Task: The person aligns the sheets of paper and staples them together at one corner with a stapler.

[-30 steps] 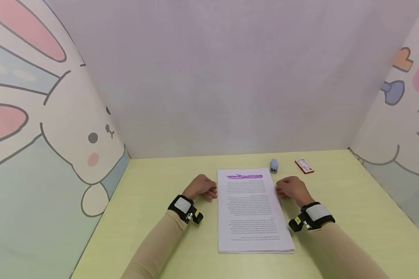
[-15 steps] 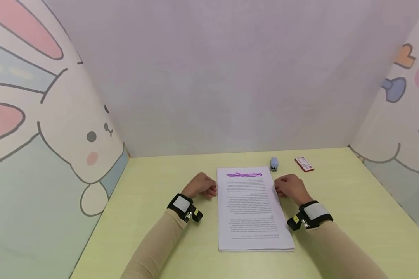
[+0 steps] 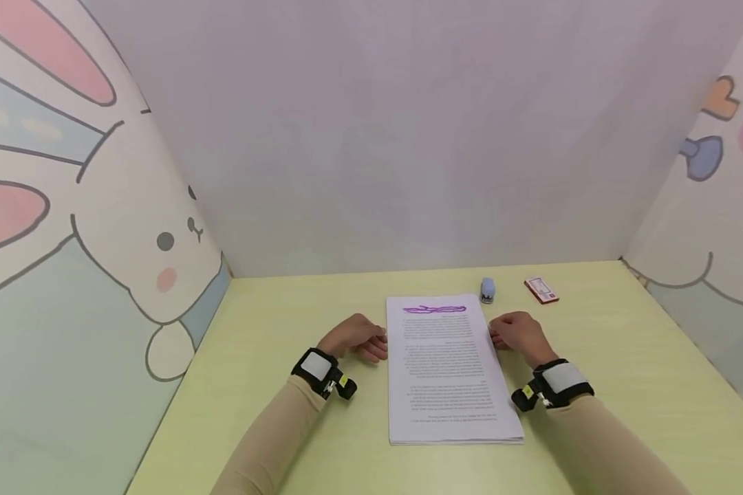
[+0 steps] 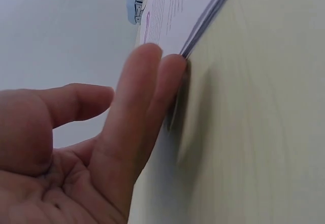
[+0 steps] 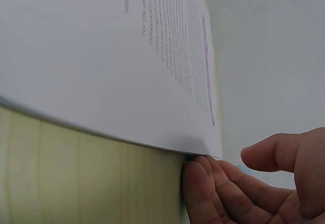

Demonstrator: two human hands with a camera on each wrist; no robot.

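Observation:
A stack of white printed sheets [image 3: 446,385] lies on the table, with a purple scribble [image 3: 435,309] across the far end of its top page. At the stack's left edge is my left hand [image 3: 356,337]; in the left wrist view, its straight fingers [image 4: 134,92] reach the edge of the sheets [image 4: 177,10], thumb held apart. My right hand [image 3: 520,335] is by the opposite edge. Seen from the right wrist, its loosely bent fingertips [image 5: 199,178] are right at the edge of the paper [image 5: 101,71], and its thumb [image 5: 269,152] stands away from it.
A small light-blue stapler [image 3: 487,290] stands beyond the stack's far right corner. Right of it lies a small red-and-white box [image 3: 541,290]. A pale wall [image 3: 421,151] rises behind the table [image 3: 272,309], and cartoon-printed panels [image 3: 161,275] flank both sides.
My left hand has drawn back slightly toward me and its fingers have loosened. My right hand remains at the right edge. The head view has shifted a little.

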